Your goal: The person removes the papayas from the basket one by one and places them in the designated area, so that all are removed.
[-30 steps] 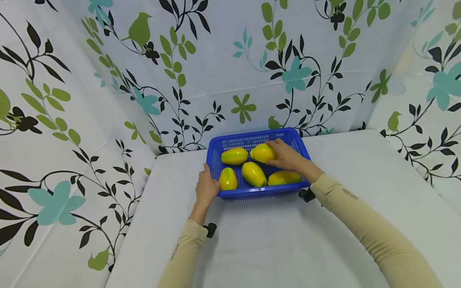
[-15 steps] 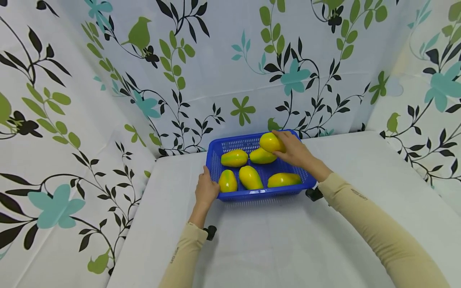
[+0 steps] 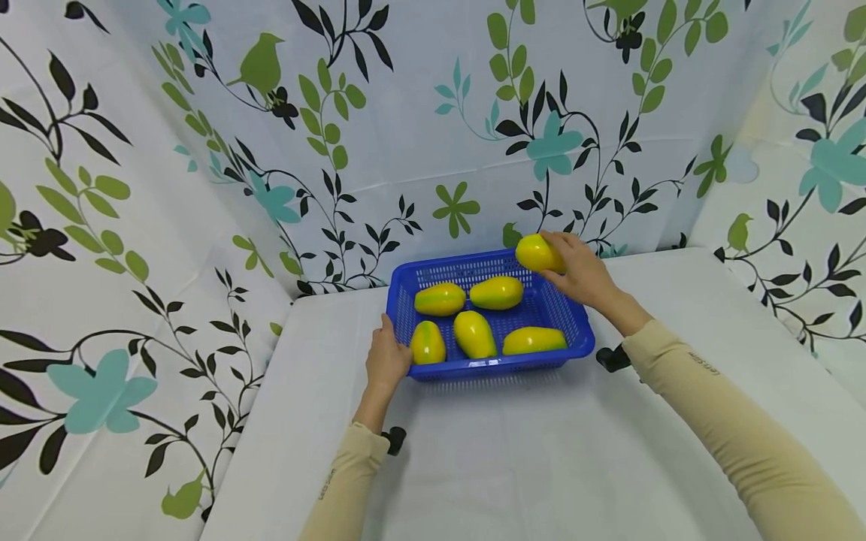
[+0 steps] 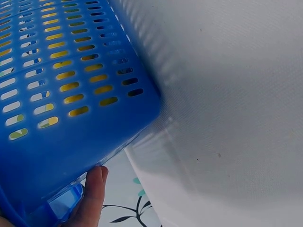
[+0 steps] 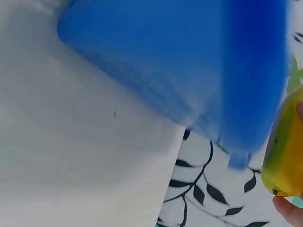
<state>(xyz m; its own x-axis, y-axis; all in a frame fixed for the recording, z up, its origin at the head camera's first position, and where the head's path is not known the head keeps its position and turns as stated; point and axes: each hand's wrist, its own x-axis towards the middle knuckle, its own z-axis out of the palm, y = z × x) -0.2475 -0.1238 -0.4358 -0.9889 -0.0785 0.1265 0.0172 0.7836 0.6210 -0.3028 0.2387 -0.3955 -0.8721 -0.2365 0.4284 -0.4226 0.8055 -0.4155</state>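
The right hand [image 3: 583, 272] holds a yellow fruit [image 3: 537, 253] up high by the back right corner of the blue basket [image 3: 528, 360]. The left hand [image 3: 389, 357] grips the basket's left side, near the front, and five other yellow fruits [image 3: 475, 335] lie inside it on the white bench [image 3: 507, 451].

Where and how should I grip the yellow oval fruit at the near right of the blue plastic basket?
Across the middle of the yellow oval fruit, probably from above: it lies lengthwise along the near wall of the blue plastic basket, which could obstruct a low approach, while its ends narrow.
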